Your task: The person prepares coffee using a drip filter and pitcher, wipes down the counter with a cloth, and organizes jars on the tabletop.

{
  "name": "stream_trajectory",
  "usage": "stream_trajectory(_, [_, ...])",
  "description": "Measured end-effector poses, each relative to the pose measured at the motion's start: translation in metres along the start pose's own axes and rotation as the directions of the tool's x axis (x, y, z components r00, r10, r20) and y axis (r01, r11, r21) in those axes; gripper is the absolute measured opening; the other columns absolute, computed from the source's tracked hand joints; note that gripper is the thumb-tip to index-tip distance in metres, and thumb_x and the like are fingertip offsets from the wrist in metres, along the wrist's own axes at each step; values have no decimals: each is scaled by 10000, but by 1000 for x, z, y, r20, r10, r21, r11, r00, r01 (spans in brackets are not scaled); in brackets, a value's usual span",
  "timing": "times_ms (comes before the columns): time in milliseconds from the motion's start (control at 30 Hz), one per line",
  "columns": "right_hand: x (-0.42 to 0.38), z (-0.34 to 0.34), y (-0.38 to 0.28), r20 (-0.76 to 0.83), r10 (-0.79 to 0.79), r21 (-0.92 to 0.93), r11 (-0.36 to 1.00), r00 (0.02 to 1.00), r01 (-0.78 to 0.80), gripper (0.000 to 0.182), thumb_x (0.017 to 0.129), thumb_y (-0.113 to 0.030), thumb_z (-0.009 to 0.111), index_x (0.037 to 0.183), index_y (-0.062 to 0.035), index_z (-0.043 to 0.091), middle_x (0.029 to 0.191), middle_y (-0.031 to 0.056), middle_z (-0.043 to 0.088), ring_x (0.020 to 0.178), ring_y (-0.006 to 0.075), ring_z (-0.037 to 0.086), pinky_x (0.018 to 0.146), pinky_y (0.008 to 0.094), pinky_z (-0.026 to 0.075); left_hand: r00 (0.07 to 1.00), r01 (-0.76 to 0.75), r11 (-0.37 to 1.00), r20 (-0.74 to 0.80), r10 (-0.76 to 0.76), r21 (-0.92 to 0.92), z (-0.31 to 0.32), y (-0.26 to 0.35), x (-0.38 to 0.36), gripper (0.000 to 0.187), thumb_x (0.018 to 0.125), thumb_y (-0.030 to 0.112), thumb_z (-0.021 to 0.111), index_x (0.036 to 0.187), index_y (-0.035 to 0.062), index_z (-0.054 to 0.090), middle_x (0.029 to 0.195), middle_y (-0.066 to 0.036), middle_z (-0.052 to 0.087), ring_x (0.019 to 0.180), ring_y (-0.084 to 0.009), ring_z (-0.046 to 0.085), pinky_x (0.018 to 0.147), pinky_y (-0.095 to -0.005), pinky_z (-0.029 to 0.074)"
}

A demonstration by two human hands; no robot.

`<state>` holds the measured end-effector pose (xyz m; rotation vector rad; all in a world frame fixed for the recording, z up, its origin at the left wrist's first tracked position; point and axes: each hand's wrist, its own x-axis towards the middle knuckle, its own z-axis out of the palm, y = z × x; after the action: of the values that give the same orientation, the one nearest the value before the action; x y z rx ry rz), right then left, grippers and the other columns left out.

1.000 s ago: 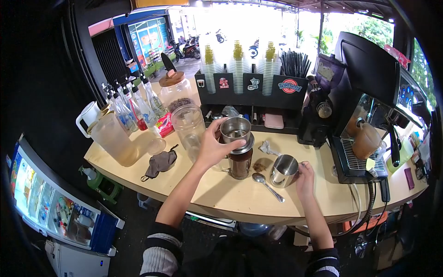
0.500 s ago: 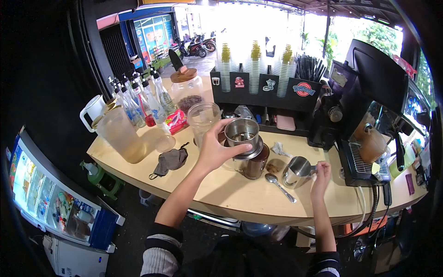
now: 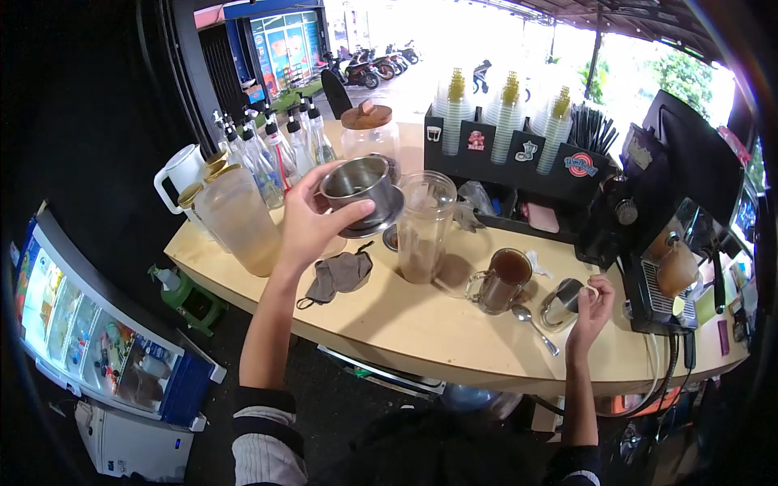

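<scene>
My left hand (image 3: pixel 312 215) is closed around a metal drip coffee filter (image 3: pixel 356 180), with thumb and fingers on its sides, and holds it above the counter over a dark cloth face mask (image 3: pixel 340 275). On the right, my right hand (image 3: pixel 594 312) has its fingers curled at the handle side of a steel milk pitcher (image 3: pixel 561 301), which stands on the counter; the handle is mostly hidden. Between the hands are a glass mug (image 3: pixel 504 282) of brown drink and a tall clear plastic jug (image 3: pixel 423 235). A spoon (image 3: pixel 536 330) lies beside the pitcher.
Pump bottles (image 3: pixel 263 158), a cloudy pitcher (image 3: pixel 239 223) and a wooden-lidded jar (image 3: pixel 371 134) stand at the left. Behind is a black rack (image 3: pixel 506 154) of plastic cups and straws. An espresso machine (image 3: pixel 668 211) fills the right end. The counter's front edge (image 3: pixel 421 366) curves before me.
My left hand has carried the drip filter left, off the glass mug, so the mug's brown drink now shows. My right hand stays by the pitcher. The view has turned left.
</scene>
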<state>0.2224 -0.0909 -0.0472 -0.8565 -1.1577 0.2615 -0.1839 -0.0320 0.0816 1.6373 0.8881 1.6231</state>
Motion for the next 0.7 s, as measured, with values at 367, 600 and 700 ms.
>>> stream_trajectory(367, [-39, 32, -23, 108, -118, -214, 967, 987, 139, 230, 805, 15, 594, 983, -21, 453, 1053, 129, 461, 1004, 220, 447, 945, 332, 334, 992, 120, 977, -71, -109, 178, -19, -146, 6, 767, 617, 111, 876, 1249, -33, 465, 1138, -125, 604, 1018, -175, 608, 906, -309, 491])
stream_trajectory(600, [-60, 33, -32, 169, -45, -310, 946, 985, 97, 238, 792, 31, 598, 982, -5, 460, 1014, 134, 481, 969, 236, 465, 915, 337, 355, 989, 146, 913, -29, -146, 381, 3, -219, 23, 834, 557, 240, 908, 1218, -49, 489, 1148, -162, 622, 1058, -215, 612, 939, -336, 481])
stream_trajectory(700, [-69, 30, -31, 164, 11, -290, 956, 986, 37, 246, 794, 43, 598, 996, -13, 470, 1019, 120, 472, 963, 212, 466, 881, 308, 372, 982, 180, 886, -27, -186, 427, 12, -214, 18, 819, 566, 232, 902, 1214, -53, 490, 1133, -161, 630, 1040, -223, 622, 918, -328, 494])
